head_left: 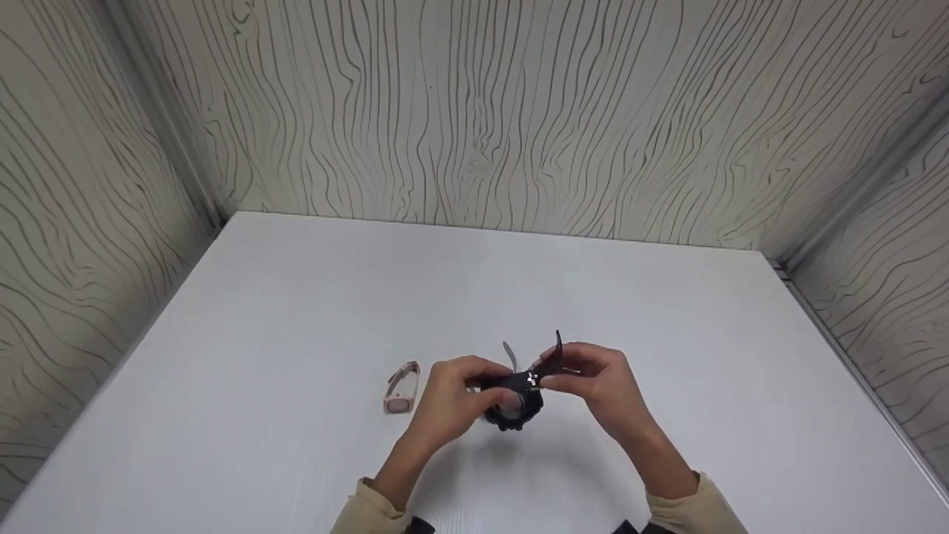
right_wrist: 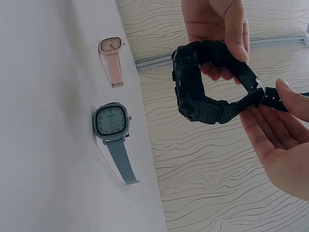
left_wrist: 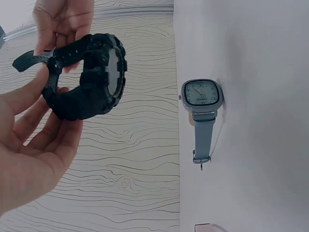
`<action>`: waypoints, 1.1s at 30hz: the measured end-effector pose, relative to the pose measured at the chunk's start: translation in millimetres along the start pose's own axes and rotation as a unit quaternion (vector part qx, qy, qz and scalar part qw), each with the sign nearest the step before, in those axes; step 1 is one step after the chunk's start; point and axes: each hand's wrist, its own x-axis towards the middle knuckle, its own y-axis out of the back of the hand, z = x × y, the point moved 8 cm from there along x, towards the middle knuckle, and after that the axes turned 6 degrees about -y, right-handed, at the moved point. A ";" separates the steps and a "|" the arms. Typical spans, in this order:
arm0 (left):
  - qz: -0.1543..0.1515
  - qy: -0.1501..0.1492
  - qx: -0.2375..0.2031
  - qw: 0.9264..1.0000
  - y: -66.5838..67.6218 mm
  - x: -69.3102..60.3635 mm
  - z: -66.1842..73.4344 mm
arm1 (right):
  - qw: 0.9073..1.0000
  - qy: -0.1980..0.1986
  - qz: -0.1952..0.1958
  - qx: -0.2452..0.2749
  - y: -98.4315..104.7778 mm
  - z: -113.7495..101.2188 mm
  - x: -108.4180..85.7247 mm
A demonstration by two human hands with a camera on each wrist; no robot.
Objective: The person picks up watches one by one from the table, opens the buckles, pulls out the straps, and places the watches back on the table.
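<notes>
A chunky black watch (head_left: 511,419) is held above the white table, its strap forming a loop. My left hand (head_left: 448,400) grips the watch by the strap and case side. With thumb and fingers, my right hand (head_left: 612,386) pinches the strap by the buckle. In the right wrist view, the black watch (right_wrist: 188,82) has its strap end running through a metal buckle (right_wrist: 261,89), between the right hand's (right_wrist: 285,154) thumb and fingers. The left wrist view shows the round case edge-on on the black watch (left_wrist: 101,72), with the left hand (left_wrist: 38,154) around the lower strap.
A pink watch (head_left: 399,405) lies on the table (head_left: 296,297) left of the hands. A grey-blue square watch (left_wrist: 203,94) rests beyond them, its strap (head_left: 509,354) partly hidden in the head view. Wood-patterned panels (head_left: 474,111) stand around the table's back and sides.
</notes>
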 end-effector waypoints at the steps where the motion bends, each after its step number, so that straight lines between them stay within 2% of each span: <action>1: 0.000 0.002 -0.001 1.000 0.0 -0.1 -0.8 | 1.000 0.001 0.000 0.001 -0.1 -0.1 0.1; 14: 0.007 0.010 -0.008 1.000 1.6 -1.2 -4.5 | 1.000 0.004 0.012 -0.004 -0.2 -2.4 0.4; 23: -0.005 0.019 -0.016 1.000 0.7 0.3 -4.4 | 1.000 0.003 0.024 -0.003 2.7 -2.5 0.4; 30: -0.002 0.014 -0.017 1.000 2.7 0.1 -1.1 | 1.000 0.011 0.012 0.013 2.1 -3.8 0.4; 33: 0.005 0.003 -0.012 1.000 5.0 -0.7 2.5 | 0.999 0.025 -0.004 0.022 0.5 -6.9 0.1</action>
